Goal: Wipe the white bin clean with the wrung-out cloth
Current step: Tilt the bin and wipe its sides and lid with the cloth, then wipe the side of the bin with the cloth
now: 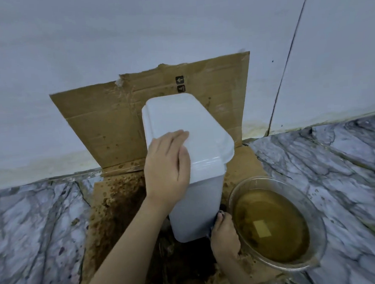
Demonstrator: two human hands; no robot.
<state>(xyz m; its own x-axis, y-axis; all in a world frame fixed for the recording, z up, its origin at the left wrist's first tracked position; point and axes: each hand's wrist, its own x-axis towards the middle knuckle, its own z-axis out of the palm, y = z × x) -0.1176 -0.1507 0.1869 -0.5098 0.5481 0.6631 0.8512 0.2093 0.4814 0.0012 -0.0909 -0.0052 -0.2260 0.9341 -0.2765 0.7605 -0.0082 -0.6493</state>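
White bin (pixel 196 209) stands near the middle of the stained cardboard (pixel 106 116), long axis running up from its base to its closed lid (pixel 180 116), which tips towards the wall (pixel 110 36). Left hand (pixel 166 171) lies on the lid with fingers straight, while the right hand (pixel 225 236) curls round a dark cloth (pixel 222 212) at the bin's lower right edge. Just beside it, at the cardboard's right edge, a glass bowl (pixel 318 232) holds murky brown water (pixel 274 213); the upright flap shows black symbols (pixel 179 79), one an arrow.
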